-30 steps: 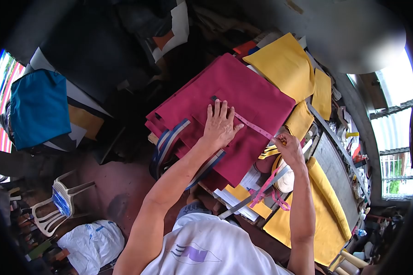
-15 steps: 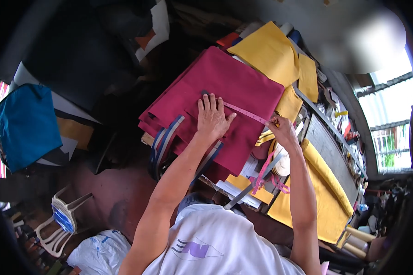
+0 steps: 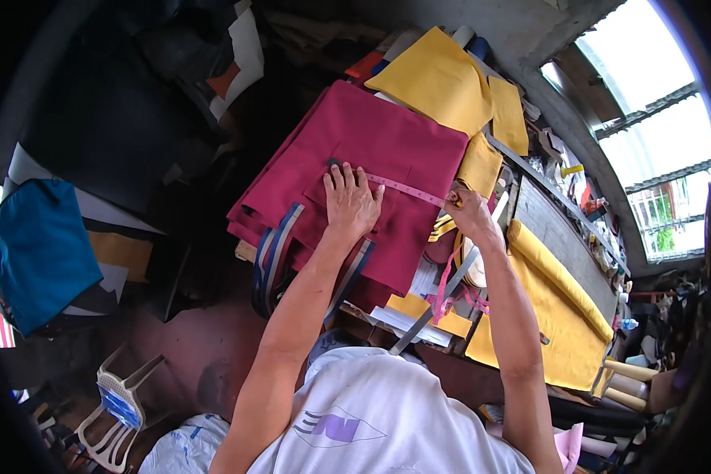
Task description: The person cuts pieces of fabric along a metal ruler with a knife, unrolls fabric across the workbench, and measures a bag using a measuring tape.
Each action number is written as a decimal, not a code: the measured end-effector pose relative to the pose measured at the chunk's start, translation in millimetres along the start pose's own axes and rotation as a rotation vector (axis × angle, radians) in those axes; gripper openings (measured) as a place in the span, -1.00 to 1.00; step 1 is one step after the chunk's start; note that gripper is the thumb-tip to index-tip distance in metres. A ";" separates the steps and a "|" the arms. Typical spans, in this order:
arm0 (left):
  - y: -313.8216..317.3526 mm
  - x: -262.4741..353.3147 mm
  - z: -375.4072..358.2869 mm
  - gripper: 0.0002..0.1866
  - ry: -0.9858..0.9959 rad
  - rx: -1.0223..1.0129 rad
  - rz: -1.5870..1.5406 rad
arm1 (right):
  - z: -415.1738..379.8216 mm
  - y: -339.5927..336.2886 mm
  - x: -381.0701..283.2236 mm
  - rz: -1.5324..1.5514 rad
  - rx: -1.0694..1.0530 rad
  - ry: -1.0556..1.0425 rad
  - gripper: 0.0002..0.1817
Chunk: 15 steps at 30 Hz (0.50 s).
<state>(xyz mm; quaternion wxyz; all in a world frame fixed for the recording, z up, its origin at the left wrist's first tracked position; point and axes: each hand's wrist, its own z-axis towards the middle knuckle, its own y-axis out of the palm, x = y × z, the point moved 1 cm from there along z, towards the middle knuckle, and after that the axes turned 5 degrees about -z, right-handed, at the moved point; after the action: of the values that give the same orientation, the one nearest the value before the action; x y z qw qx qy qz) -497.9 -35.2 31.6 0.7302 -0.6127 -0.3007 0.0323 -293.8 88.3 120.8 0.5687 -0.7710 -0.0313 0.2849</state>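
My left hand (image 3: 351,204) lies flat with fingers stretched out on the maroon fabric (image 3: 403,134), by one end of a pink measuring tape (image 3: 407,188). A small dark piece (image 3: 333,163) shows just beyond its fingertips. The tape runs straight across the fabric to the right edge, where my right hand (image 3: 472,215) pinches it. More pink tape (image 3: 441,296) hangs in loops below that hand. Striped blue, white and red straps (image 3: 280,245) hang over the fabric's near side, partly behind my left forearm.
Yellow fabric (image 3: 438,79) lies behind the maroon stack, and a yellow roll (image 3: 561,276) rests on the right. A metal bar (image 3: 426,320) slants close to my body. Left are a teal bag (image 3: 39,253) and a plastic chair (image 3: 118,403). Papers (image 3: 411,324) lie at the near edge.
The whole view has shifted, so the fabric and hands appear slightly further left and more window shows. Both hands keep their places on the fabric and tape.
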 end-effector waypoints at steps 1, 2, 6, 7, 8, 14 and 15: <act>-0.1 0.8 2.6 -0.30 -0.007 -0.005 0.013 | -0.1 1.6 0.3 -0.001 -0.002 0.005 -0.68; -0.2 1.7 4.6 -0.31 -0.016 -0.009 0.026 | 1.2 5.0 3.7 0.005 0.000 0.007 -0.68; 1.7 3.0 6.9 -0.33 -0.032 0.011 0.037 | 8.5 16.8 15.0 0.010 0.005 0.005 -0.67; 2.5 2.9 6.0 -0.33 -0.029 0.020 0.037 | 8.4 17.7 15.1 0.009 0.007 0.006 -0.67; 3.3 2.9 5.3 -0.33 -0.025 0.029 0.037 | 8.3 17.9 14.6 0.006 0.006 0.018 -0.66; 4.4 2.6 2.8 -0.34 -0.018 0.078 0.021 | 10.3 25.3 21.9 0.033 0.028 0.020 -0.64; 4.1 2.6 2.5 -0.34 -0.017 0.081 0.021 | 8.8 24.4 18.8 0.036 0.027 0.029 -0.64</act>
<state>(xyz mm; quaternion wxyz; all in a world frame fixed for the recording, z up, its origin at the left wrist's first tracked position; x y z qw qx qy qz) -495.7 -31.0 29.1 0.7514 -0.5854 -0.2990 0.0573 -288.9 94.3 89.7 0.5744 -0.7676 -0.0051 0.2843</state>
